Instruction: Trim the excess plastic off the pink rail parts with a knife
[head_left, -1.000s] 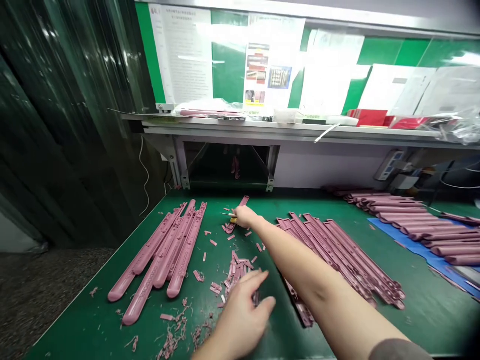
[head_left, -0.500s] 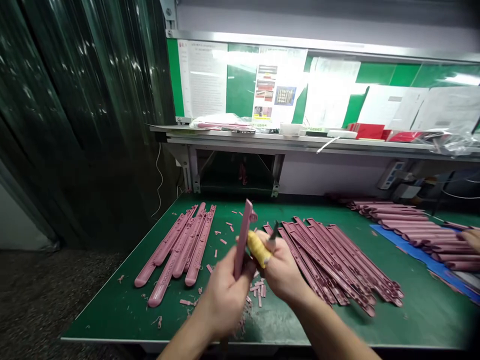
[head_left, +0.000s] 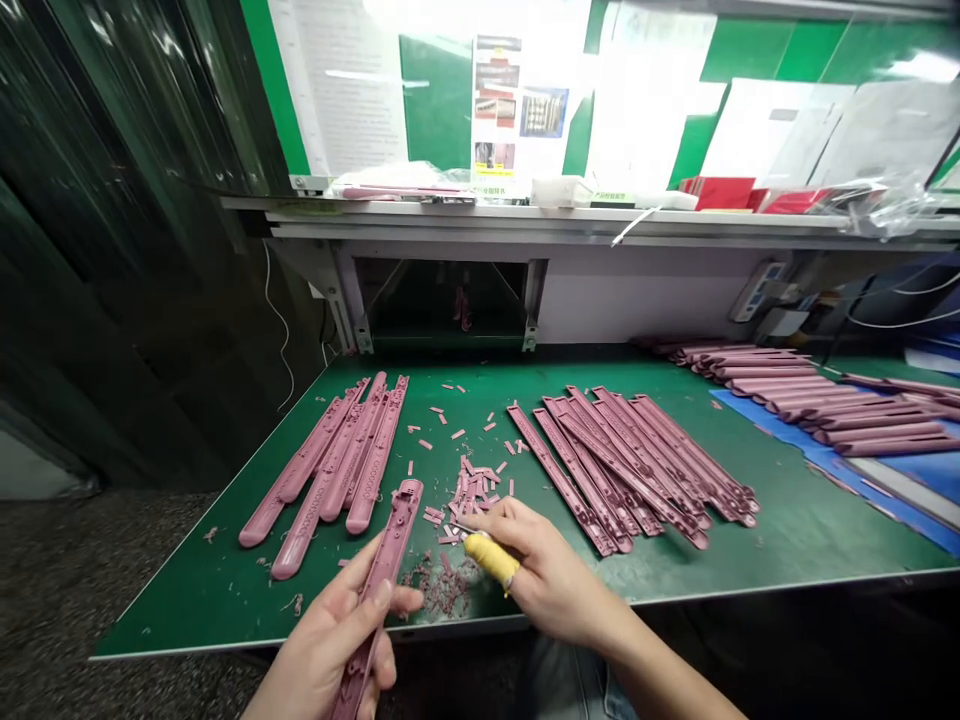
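Blade slips are concerning us. Our right hand point(head_left: 551, 570) is pinching a yellow knife point(head_left: 489, 558) near the left hand point(head_left: 330, 640) clamping a pink plastic bar point(head_left: 381, 585).

A green bench point(head_left: 795, 530) holds pink bars point(head_left: 637, 465) and scraps point(head_left: 472, 490).

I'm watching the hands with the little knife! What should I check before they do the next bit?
1. Left hand wrapped around the pink plastic strip: ok.
2. Right hand holding the yellow-wrapped knife: ok.
3. Blade apart from the left hand: ok.
4. Blade sharp: cannot tell, it is too small to see.
5. Green mat free of bits under the hands: not ok, pink shavings lie there.
6. Blade tip apart from the pink scraps: cannot tell, it is right beside them.
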